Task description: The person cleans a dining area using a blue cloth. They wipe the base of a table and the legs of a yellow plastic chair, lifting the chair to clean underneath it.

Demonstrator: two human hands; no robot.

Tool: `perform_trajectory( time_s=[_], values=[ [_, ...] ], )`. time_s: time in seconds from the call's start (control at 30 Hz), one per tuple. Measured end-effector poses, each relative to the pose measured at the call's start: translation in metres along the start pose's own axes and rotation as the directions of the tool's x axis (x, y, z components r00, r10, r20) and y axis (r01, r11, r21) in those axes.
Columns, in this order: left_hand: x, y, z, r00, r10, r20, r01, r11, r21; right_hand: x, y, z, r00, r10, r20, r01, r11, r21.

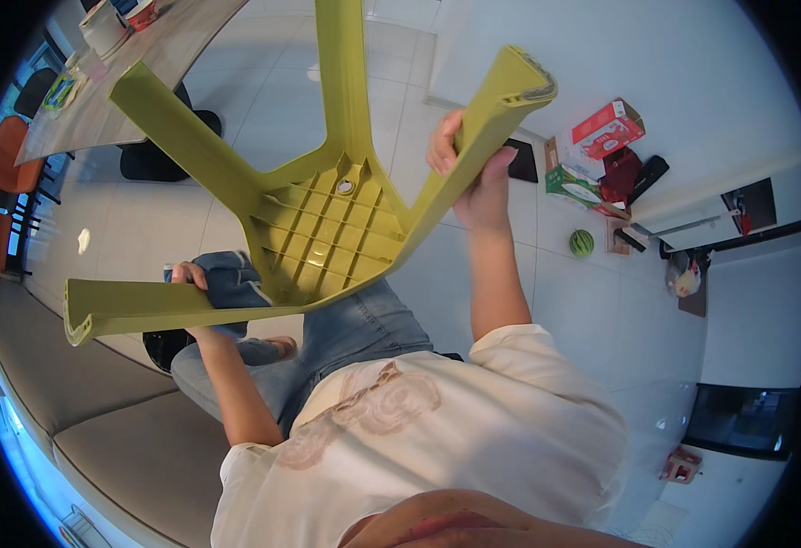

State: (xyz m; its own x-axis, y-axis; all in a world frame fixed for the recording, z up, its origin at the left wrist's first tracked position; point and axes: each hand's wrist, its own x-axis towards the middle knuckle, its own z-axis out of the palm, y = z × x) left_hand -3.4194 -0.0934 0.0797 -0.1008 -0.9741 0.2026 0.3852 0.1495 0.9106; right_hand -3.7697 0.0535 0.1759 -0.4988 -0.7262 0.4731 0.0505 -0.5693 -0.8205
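A green plastic stool (332, 233) is tipped so that its ribbed underside and four legs face the camera. My right hand (472, 168) grips the leg at the upper right, with the fingers and thumb on opposite sides. At the lower left, my left hand (191, 288) is closed around another leg, together with a folded blue denim cloth (230, 277) that lies against that leg and the edge of the seat. Part of the left palm is hidden behind the leg.
A grey sofa (113, 411) runs along the left side. A table (161, 75) stands at the upper left, with orange chairs (13, 157) beyond. Boxes (606, 130) and a watermelon (581, 242) are on the tiled floor by the right wall.
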Motion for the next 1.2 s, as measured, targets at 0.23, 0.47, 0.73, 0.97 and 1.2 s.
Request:
perform_trajectory(
  time_s=[0.23, 0.47, 0.73, 0.97, 1.2],
  values=[
    [-0.002, -0.01, -0.034, 0.953, 0.158, -0.26, -0.092, 0.964, 0.25, -0.017, -0.018, 0.042, 0.999, -0.023, -0.033, 0.02, 0.996, -0.089],
    [-0.012, 0.058, -0.01, 0.625, 0.319, -0.712, -0.253, 0.946, 0.202, -0.034, -0.019, 0.066, 0.994, -0.045, -0.097, 0.033, 0.991, -0.127],
    [-0.043, 0.134, 0.032, 0.4, 0.692, -0.6, -0.618, 0.688, 0.381, -0.056, 0.004, 0.045, 0.965, -0.241, 0.1, 0.243, 0.97, -0.003],
    [-0.096, 0.122, 0.047, 0.553, 0.624, -0.551, -0.689, 0.715, 0.118, -0.062, -0.014, 0.007, 0.872, -0.107, 0.477, 0.011, 0.98, 0.2],
    [-0.099, 0.105, 0.06, 0.738, 0.548, -0.394, -0.612, 0.79, -0.048, -0.084, -0.043, 0.005, 0.868, 0.003, 0.497, -0.054, 0.995, 0.088]
  ],
)
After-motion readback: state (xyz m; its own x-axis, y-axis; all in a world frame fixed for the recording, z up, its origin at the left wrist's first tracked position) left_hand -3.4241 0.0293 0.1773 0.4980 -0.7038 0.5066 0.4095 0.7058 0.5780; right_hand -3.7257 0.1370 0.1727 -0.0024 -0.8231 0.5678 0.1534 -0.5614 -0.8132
